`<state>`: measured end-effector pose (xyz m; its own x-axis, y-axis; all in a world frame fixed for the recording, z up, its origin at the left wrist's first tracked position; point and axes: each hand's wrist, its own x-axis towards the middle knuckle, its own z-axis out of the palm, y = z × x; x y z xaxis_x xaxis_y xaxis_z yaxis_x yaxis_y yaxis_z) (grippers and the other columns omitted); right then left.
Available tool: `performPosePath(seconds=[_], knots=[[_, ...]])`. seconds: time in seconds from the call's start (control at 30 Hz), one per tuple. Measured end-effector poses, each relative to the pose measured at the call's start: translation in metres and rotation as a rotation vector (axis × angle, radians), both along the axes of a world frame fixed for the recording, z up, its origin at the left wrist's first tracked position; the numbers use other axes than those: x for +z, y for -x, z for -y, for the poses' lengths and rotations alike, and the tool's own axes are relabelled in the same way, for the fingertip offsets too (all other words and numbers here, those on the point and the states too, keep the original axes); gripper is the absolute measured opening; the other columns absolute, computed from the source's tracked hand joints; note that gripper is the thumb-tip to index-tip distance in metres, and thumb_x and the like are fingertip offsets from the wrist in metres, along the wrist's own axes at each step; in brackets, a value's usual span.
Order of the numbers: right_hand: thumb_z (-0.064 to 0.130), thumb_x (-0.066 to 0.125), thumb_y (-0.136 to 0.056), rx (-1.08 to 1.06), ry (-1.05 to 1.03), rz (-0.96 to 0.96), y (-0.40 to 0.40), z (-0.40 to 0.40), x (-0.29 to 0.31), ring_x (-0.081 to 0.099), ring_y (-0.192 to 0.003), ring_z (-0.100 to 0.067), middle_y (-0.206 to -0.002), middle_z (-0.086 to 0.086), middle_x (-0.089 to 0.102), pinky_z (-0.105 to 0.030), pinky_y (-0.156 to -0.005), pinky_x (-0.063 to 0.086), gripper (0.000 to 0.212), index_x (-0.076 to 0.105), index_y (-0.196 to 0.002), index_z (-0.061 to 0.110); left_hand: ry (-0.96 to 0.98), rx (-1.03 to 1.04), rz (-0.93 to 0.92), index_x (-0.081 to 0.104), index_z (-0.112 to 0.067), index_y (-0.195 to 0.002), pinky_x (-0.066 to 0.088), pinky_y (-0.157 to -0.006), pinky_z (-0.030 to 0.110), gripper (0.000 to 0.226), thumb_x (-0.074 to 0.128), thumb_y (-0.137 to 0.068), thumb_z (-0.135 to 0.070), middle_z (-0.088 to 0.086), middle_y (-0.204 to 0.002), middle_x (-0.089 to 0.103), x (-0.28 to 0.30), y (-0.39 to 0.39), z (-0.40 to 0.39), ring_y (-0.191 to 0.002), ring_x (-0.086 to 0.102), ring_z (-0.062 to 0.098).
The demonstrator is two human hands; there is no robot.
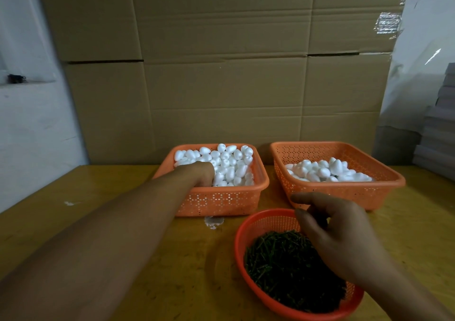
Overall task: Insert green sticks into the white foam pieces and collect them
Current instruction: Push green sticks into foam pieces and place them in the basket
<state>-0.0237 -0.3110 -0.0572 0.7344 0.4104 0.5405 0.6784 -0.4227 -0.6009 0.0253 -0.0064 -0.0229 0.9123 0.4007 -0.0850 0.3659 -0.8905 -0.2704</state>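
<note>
A person's left hand (204,173) reaches into the near corner of the left orange basket (221,201), its fingers buried among the white foam pieces (230,164) so that whether they have closed on one cannot be told, while the right hand (337,239) hovers over the far rim of the round orange basket (240,251) holding the green sticks (283,264). The right hand's fingers are curled, thumb and forefinger drawn near each other as if to pinch, yet no stick can be made out between them. The sticks lie directly beneath and slightly toward the person from that right hand, heaped in a dark tangle with their long axes pointing every way, so a single one will likely have to be teased free from above. The foam pieces are small, smooth, egg-shaped and bright white, piled nearly to the rim around the left hand. A second orange basket (344,195), standing to the right on the yellow wooden table (123,197), holds a shallower pile of similar white pieces (327,171); whether these carry sticks cannot be seen. The right hand is nearer the sticks and the left nearer the foam, with flattened cardboard (221,74) propped behind
</note>
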Motion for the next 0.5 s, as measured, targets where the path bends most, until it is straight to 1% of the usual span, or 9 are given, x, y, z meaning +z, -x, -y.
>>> performPosePath(seconds=[0.07, 0.13, 0.17, 0.23, 0.27, 0.37, 0.43, 0.5], knots=[[0.02, 0.069, -0.09, 0.0, 0.0, -0.001, 0.0, 0.0, 0.0, 0.066, -0.061, 0.001, -0.072, 0.021, 0.07, -0.013, -0.057, 0.048, 0.027, 0.074, -0.113, 0.033, -0.009, 0.012, 0.008, 0.047, -0.031, -0.141, 0.025, -0.115, 0.052, 0.058, 0.059, -0.09, -0.056, 0.004, -0.145, 0.044, -0.003, -0.004, -0.002, -0.135, 0.034, 0.029], [0.02, 0.069, -0.09, -0.003, 0.002, -0.01, 0.0, 0.0, 0.0, 0.066, -0.06, 0.0, -0.071, 0.022, 0.07, -0.013, -0.056, 0.047, 0.026, 0.074, -0.112, 0.033, -0.016, 0.026, 0.018, 0.035, -0.028, -0.149, 0.029, -0.114, 0.053, 0.073, 0.058, -0.088, -0.06, 0.007, -0.146, 0.04, -0.006, -0.008, -0.005, -0.135, 0.033, 0.031], [0.02, 0.07, -0.09, -0.002, 0.003, -0.015, 0.001, 0.0, 0.001, 0.066, -0.059, -0.001, -0.071, 0.023, 0.069, -0.014, -0.055, 0.047, 0.026, 0.074, -0.112, 0.033, -0.016, 0.033, 0.021, 0.032, -0.027, -0.15, 0.03, -0.113, 0.054, 0.076, 0.058, -0.088, -0.061, 0.008, -0.148, 0.038, -0.009, -0.011, -0.007, -0.136, 0.033, 0.033], [0.019, 0.07, -0.089, -0.002, 0.009, -0.015, 0.001, 0.0, 0.001, 0.066, -0.061, 0.0, -0.071, 0.023, 0.069, -0.014, -0.057, 0.046, 0.027, 0.074, -0.112, 0.032, -0.016, 0.039, 0.018, 0.031, -0.027, -0.151, 0.03, -0.112, 0.056, 0.078, 0.058, -0.086, -0.063, 0.009, -0.151, 0.035, -0.014, -0.017, -0.013, -0.137, 0.031, 0.035], [0.019, 0.07, -0.089, -0.003, 0.013, -0.015, 0.001, 0.0, 0.001, 0.066, -0.062, 0.0, -0.071, 0.021, 0.07, -0.016, -0.059, 0.047, 0.027, 0.075, -0.112, 0.032, -0.015, 0.039, 0.017, 0.029, -0.028, -0.152, 0.03, -0.112, 0.056, 0.082, 0.056, -0.085, -0.066, 0.008, -0.152, 0.034, -0.016, -0.019, -0.016, -0.137, 0.031, 0.035], [0.022, 0.07, -0.089, -0.01, 0.029, -0.013, 0.001, 0.001, 0.003, 0.067, -0.066, 0.002, -0.072, 0.019, 0.071, -0.018, -0.062, 0.048, 0.026, 0.074, -0.113, 0.032, 0.006, 0.006, 0.015, 0.009, -0.036, -0.157, 0.026, -0.114, 0.054, 0.096, 0.054, -0.08, -0.074, 0.002, -0.156, 0.029, -0.018, -0.022, -0.024, -0.142, 0.026, 0.032], [0.023, 0.069, -0.089, -0.008, 0.039, -0.013, 0.001, 0.001, 0.003, 0.067, -0.068, 0.002, -0.074, 0.02, 0.07, -0.02, -0.063, 0.049, 0.027, 0.074, -0.115, 0.032, 0.019, -0.021, 0.049, 0.008, -0.038, -0.156, 0.025, -0.113, 0.051, 0.094, 0.053, -0.081, -0.072, 0.001, -0.155, 0.031, -0.018, -0.022, -0.026, -0.141, 0.027, 0.03], [0.023, 0.068, -0.09, -0.005, 0.056, -0.016, 0.002, 0.002, 0.004, 0.067, -0.068, 0.002, -0.076, 0.02, 0.07, -0.025, -0.063, 0.054, 0.028, 0.073, -0.116, 0.031, 0.032, -0.037, 0.085, 0.016, -0.037, -0.155, 0.025, -0.112, 0.049, 0.087, 0.05, -0.082, -0.071, 0.002, -0.15, 0.036, -0.019, -0.02, -0.028, -0.137, 0.03, 0.03]])
